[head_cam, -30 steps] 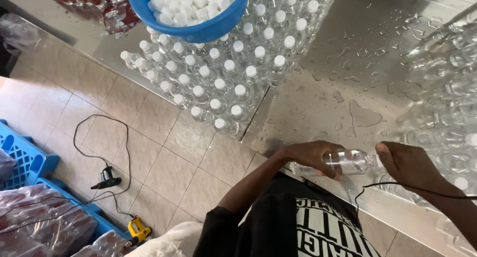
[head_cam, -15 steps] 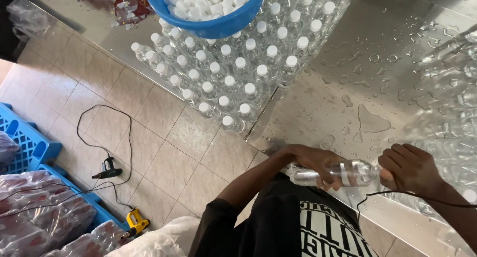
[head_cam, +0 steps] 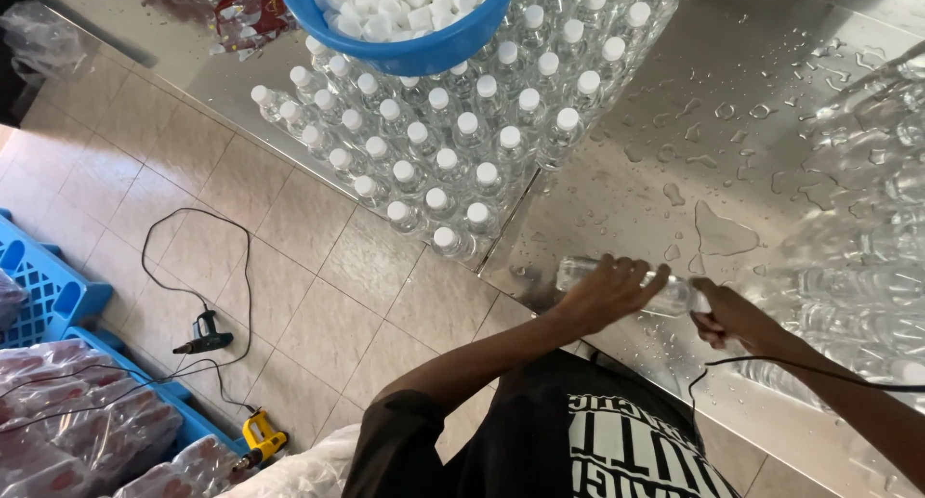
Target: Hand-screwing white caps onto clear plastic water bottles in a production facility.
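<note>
My left hand (head_cam: 605,290) grips a clear plastic bottle (head_cam: 578,272) lying sideways over the wet steel table (head_cam: 732,142). My right hand (head_cam: 730,314) is closed around the bottle's neck end, where a white cap sits. Beyond the hands stands a block of several capped clear bottles (head_cam: 434,142). A blue bowl (head_cam: 414,50) full of white caps rests on top of those bottles.
More clear bottles (head_cam: 858,228) lie piled at the right side of the table. Water drops spot the steel. On the tiled floor lie a black cable (head_cam: 193,267), a yellow tool (head_cam: 260,438), blue crates (head_cam: 48,286) and wrapped bottle packs (head_cam: 77,411).
The view has shifted, and the bottle and both hands sit further left in it. My left hand has slid along the bottle, whose base now pokes out past it.
</note>
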